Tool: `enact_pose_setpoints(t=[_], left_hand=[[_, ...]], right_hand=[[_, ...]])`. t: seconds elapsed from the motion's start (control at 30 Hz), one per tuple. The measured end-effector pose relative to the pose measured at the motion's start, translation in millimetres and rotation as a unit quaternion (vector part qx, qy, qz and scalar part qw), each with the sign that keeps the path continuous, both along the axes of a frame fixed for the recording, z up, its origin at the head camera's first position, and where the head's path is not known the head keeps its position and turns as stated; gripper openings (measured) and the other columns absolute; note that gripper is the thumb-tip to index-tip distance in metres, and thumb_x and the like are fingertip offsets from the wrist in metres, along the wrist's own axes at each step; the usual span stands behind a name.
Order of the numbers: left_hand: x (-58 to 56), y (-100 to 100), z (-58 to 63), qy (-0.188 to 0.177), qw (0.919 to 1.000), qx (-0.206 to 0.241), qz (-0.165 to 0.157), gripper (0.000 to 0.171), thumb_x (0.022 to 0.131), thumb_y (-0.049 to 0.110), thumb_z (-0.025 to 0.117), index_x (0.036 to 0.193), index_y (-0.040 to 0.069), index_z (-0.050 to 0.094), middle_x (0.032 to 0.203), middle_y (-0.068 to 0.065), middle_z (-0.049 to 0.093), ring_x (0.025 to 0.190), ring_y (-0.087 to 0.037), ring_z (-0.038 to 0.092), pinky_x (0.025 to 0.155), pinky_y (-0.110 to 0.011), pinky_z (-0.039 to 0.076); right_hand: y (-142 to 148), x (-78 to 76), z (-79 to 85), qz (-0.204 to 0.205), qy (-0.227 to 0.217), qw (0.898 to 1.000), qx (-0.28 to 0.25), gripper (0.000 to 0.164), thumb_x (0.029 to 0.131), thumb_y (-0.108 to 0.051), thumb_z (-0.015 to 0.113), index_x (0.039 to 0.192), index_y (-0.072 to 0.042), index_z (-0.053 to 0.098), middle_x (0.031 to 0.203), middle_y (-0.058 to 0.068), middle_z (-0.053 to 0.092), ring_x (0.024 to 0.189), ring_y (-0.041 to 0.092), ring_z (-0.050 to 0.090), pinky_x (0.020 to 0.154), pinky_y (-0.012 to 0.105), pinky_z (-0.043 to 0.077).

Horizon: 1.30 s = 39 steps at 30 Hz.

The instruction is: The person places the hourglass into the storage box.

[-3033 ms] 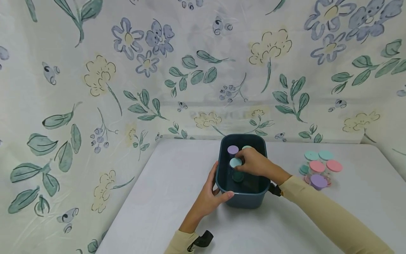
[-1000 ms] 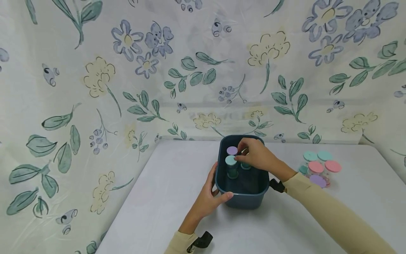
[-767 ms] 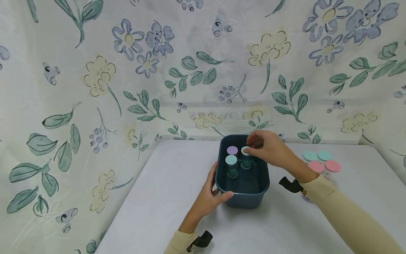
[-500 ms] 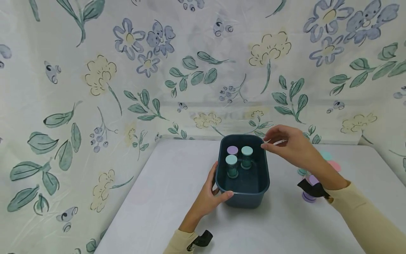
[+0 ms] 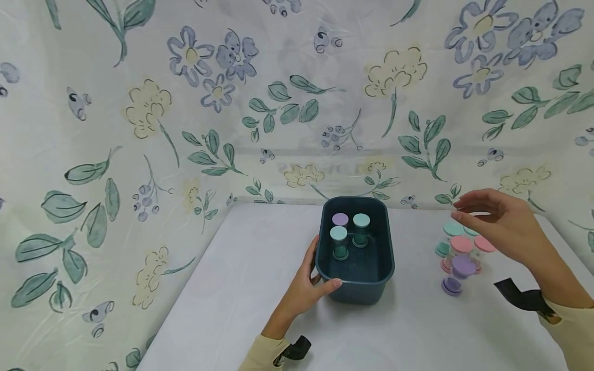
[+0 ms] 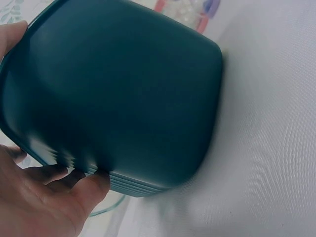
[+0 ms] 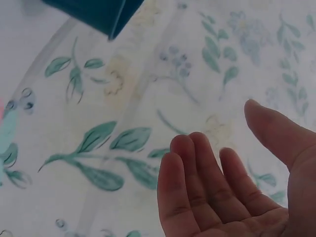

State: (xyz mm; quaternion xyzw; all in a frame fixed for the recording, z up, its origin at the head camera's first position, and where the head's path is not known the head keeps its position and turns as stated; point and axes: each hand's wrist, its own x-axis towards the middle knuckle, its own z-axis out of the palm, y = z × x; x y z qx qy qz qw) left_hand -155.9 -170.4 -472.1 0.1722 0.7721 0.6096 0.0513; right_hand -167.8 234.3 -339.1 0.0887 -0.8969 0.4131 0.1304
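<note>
Jars [image 5: 339,243], three of them, inside dark blue bin [image 5: 355,293], two teal-topped, one purple-topped. Looks like loading stage, in between pickups imo. Left hand [image 5: 303,292] grips bin at rim and side. Right hand [image 5: 506,226] has fingers loosely bent, thumb apart, holding nothing, near other jars [image 5: 461,245] bunched on surface [image 5: 232,288]. Next move probably calls for lowering fingers, pinching one top without bumping neighbours.

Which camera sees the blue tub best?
The head view: it shows almost the whole tub, even inside. The left wrist view shows only its outside, close up; the right wrist view, just a corner.
</note>
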Motion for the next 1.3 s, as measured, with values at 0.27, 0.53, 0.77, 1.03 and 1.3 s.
enact_pose_setpoints(t=[0.27,0.53,0.77,1.03,1.3], left_hand=[[-0.3,-1.0,0.1,-0.003,1.0,-0.001,0.003,0.104,0.091,0.038,0.077,0.167,0.031,0.006,0.176,-0.005,0.011,0.159,-0.04,0.022,0.116,-0.065,0.038],[1.7,0.3,-1.3,-0.004,1.0,0.0,0.005,0.103,0.092,0.04,0.076,0.167,0.031,0.006,0.176,-0.006,0.01,0.159,-0.042,0.022,0.117,-0.065,0.038],[1.0,0.6,-0.7,-0.002,1.0,-0.001,0.005,0.103,0.092,0.038,0.077,0.167,0.031,0.006,0.176,-0.007,0.009,0.159,-0.042,0.021,0.117,-0.065,0.038],[-0.6,0.4,-2.1,-0.003,1.0,-0.002,0.002,0.103,0.093,0.036,0.076,0.167,0.032,0.006,0.176,-0.005,0.008,0.16,-0.041,0.02,0.117,-0.064,0.038],[2.0,1.2,0.5,-0.008,0.9999,-0.001,0.008,0.103,0.092,0.043,0.076,0.167,0.032,0.007,0.176,-0.005,0.008,0.16,-0.042,0.02,0.117,-0.064,0.038]], right_hand=[[27.5,8.4,-30.5,-0.031,0.014,0.999,0.013,0.042,0.095,-0.021,0.076,0.126,0.003,0.062,0.097,-0.042,0.054,0.086,-0.029,0.05,0.07,-0.003,0.047],[42.2,18.5,-59.4,-0.055,-0.016,0.998,0.006,0.049,0.095,-0.025,0.077,0.129,0.005,0.061,0.096,-0.044,0.052,0.086,-0.031,0.049,0.07,-0.004,0.046],[42.5,23.5,-78.9,-0.057,-0.038,0.998,0.005,0.05,0.095,-0.025,0.076,0.133,0.004,0.061,0.099,-0.044,0.05,0.086,-0.029,0.049,0.07,-0.002,0.047],[41.5,26.5,-97.8,-0.018,-0.062,0.998,-0.011,0.052,0.093,-0.022,0.079,0.134,0.005,0.061,0.102,-0.044,0.054,0.091,-0.026,0.054,0.071,0.003,0.051],[38.4,27.9,-107.5,-0.002,-0.078,0.997,-0.008,0.052,0.092,-0.024,0.08,0.132,0.004,0.062,0.105,-0.041,0.055,0.093,-0.024,0.054,0.072,0.006,0.053]])
